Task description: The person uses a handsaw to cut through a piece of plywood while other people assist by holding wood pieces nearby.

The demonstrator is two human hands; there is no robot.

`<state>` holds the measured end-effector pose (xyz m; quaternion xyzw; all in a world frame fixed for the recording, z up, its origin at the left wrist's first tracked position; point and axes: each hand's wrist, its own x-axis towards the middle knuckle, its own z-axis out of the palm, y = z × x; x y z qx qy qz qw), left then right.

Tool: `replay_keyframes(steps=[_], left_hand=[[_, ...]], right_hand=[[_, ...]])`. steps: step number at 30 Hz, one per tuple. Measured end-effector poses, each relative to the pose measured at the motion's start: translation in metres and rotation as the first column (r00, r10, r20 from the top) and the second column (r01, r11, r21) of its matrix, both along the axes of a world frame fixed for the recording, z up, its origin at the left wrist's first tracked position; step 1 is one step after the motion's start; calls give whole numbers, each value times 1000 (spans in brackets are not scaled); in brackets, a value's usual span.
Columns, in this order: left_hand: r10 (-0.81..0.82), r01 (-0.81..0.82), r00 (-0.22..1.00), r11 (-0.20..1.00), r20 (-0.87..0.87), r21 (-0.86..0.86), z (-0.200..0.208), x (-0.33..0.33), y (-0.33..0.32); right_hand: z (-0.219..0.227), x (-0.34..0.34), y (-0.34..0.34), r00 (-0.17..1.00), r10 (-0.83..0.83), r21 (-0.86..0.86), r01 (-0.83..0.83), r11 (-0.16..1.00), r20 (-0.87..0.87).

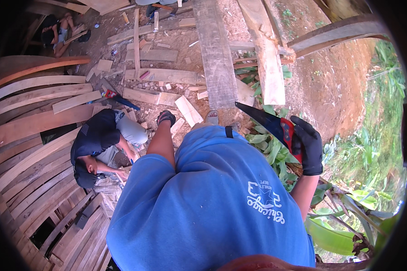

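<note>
My right hand (310,147), in a black glove, is closed around the red and black handle of a handsaw (264,118). The dark blade slants up and leftward. Its tip lies close to the near end of a long grey plank (216,58); whether they touch I cannot tell. Right of that plank, a paler board (269,63) ends above the saw blade. My left hand (166,118), in a dark glove, hangs in front of me near a short light board (188,111). Its fingers are too foreshortened to read, and no held object shows.
A crouching person (97,149) works with both hands at my left, beside stacked curved timbers (36,117). Another handsaw (122,99) lies near them. Offcuts and chips litter the ground. Green plants (273,153) grow at right beside an earth slope (334,90). Another person (59,34) sits far left.
</note>
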<state>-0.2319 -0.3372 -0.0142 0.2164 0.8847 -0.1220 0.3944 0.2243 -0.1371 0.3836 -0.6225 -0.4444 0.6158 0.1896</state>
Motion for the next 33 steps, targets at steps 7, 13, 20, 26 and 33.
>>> replay_keyframes(steps=[7, 13, 20, 26, 33], left_hand=[[-26, 26, 999, 1000, 46, -5, -1, 0, -12], [-38, 37, 998, 999, 42, 14, 12, 22, -9], [87, -88, 996, 996, 27, 33, 16, 37, -55], [292, -290, 955, 956, -42, 51, 33, 59, -120], [585, -594, 791, 804, -179, 0, 33, 107, -239]], right_hand=[[3, -6, -7, 1000, 6, 6, -6, 1000, -6], [2, 1, -16, 997, 74, 48, -76, 996, 29], [20, -20, -28, 976, 209, -20, -208, 978, 59], [42, -51, -25, 868, 453, -3, -462, 887, 203], [46, -37, 6, 744, 616, 117, -657, 744, 259]])
